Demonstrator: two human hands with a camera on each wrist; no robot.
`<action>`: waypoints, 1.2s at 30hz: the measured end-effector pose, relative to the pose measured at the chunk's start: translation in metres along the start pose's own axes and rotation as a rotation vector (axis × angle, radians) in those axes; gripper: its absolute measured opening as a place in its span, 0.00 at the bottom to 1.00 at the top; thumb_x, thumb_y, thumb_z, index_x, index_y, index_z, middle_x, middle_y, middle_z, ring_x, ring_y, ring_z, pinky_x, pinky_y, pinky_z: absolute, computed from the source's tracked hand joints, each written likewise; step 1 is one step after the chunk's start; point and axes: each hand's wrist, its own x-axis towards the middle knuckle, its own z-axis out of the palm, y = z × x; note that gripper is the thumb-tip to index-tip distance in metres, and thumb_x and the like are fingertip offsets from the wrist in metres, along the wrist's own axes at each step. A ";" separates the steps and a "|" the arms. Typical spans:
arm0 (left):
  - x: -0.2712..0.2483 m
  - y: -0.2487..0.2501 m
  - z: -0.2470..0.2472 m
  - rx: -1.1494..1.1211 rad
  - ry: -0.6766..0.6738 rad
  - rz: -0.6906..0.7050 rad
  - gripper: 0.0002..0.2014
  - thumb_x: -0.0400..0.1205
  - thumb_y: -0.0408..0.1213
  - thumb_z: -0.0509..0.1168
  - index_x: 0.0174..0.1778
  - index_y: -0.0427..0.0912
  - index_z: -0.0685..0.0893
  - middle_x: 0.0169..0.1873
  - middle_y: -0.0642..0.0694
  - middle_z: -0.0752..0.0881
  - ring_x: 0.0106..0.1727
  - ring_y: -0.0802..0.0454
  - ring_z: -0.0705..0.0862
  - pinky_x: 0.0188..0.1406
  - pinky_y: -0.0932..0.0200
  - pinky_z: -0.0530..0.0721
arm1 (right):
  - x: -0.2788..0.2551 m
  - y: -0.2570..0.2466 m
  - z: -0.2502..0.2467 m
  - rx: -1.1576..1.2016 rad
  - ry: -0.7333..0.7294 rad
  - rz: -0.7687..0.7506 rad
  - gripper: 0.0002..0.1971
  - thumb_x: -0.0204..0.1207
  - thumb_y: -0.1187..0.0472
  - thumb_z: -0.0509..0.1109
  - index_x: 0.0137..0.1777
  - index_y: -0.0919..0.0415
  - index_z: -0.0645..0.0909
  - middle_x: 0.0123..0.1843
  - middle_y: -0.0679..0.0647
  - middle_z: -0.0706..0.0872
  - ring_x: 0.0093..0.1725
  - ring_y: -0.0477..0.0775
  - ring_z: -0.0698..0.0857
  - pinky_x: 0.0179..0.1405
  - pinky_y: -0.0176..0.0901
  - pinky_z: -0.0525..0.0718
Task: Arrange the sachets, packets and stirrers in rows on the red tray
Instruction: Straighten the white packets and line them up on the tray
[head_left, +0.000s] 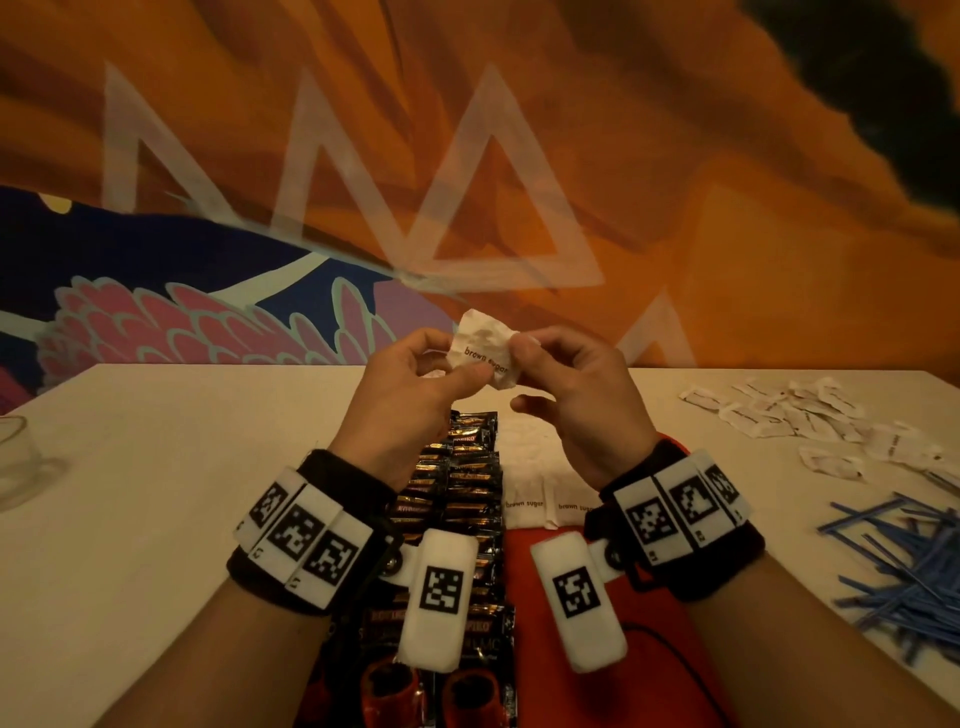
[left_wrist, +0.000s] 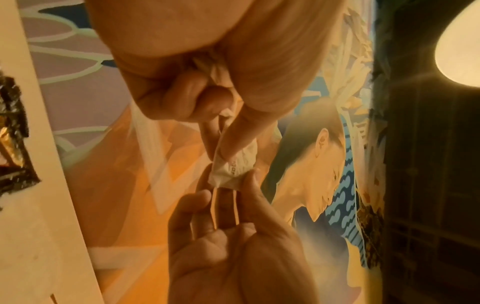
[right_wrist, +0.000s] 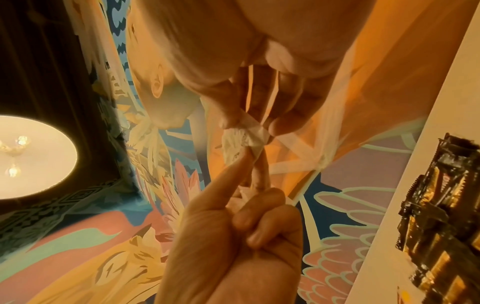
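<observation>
Both hands hold one crumpled white "brown sugar" sachet (head_left: 485, 345) in the air above the far end of the red tray (head_left: 550, 597). My left hand (head_left: 460, 364) pinches its left side, and more white paper shows inside its curled fingers. My right hand (head_left: 522, 353) pinches the right side, its other fingers loose. The left wrist view shows the sachet (left_wrist: 235, 170) pinched between my left hand (left_wrist: 221, 156) and right hand (left_wrist: 235, 186). The sachet (right_wrist: 240, 142) also shows in the right wrist view. On the tray lie rows of black coffee packets (head_left: 462, 493) and white sugar sachets (head_left: 527, 496).
A loose heap of white sachets (head_left: 779, 410) lies at the back right of the pale table (head_left: 156, 493). A pile of blue stirrers (head_left: 904, 566) lies at the right. A clear glass (head_left: 18, 457) stands at the left edge. A painted wall rises behind.
</observation>
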 end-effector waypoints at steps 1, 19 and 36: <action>0.001 -0.001 0.000 0.047 0.011 0.027 0.11 0.79 0.33 0.75 0.55 0.42 0.85 0.43 0.48 0.87 0.22 0.64 0.76 0.21 0.66 0.70 | 0.000 0.000 -0.001 0.004 -0.003 0.014 0.07 0.83 0.61 0.68 0.43 0.60 0.83 0.43 0.57 0.89 0.42 0.51 0.87 0.34 0.40 0.84; -0.001 0.003 0.001 0.110 0.109 0.194 0.04 0.81 0.39 0.72 0.41 0.47 0.88 0.33 0.53 0.87 0.26 0.63 0.81 0.27 0.68 0.78 | 0.004 -0.001 -0.017 -0.275 -0.117 -0.073 0.03 0.72 0.68 0.78 0.43 0.63 0.87 0.38 0.56 0.90 0.35 0.47 0.86 0.31 0.40 0.82; -0.005 0.024 -0.009 0.191 0.185 0.267 0.11 0.85 0.47 0.67 0.39 0.47 0.83 0.29 0.50 0.84 0.19 0.66 0.74 0.31 0.58 0.72 | -0.012 0.023 -0.063 -0.920 -0.243 0.421 0.06 0.74 0.63 0.79 0.46 0.64 0.86 0.34 0.57 0.91 0.36 0.52 0.89 0.38 0.45 0.87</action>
